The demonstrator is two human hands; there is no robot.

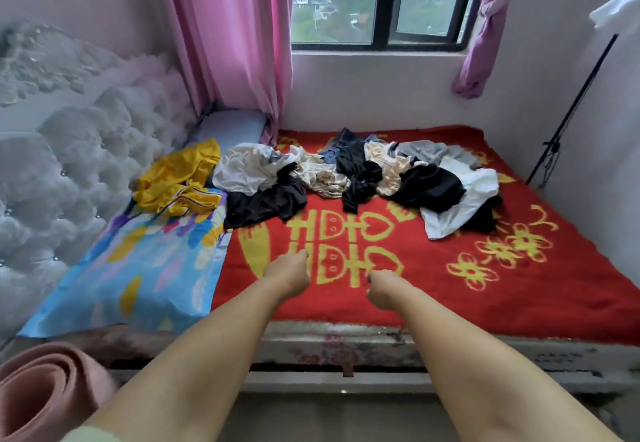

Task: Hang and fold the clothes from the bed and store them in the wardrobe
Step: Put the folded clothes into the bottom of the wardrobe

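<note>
Clothes [346, 178] heaped across far side of bed [450, 289], untouched. Left hand [289, 273] and right hand [381, 285] reach forward, fingers curled, holding nothing. Fabric looks soft, light, limp; likely best pinched at shoulders or waistband.

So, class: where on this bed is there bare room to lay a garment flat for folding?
Bare: the red blanket between the hands and the clothes pile, and its right front by the yellow flowers. Crowded: the far strip under the window, from the yellow garment rightward.

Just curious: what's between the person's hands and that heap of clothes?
Only bare red blanket with yellow symbols, seen in the head view, separates both hands from the clothes pile.
</note>
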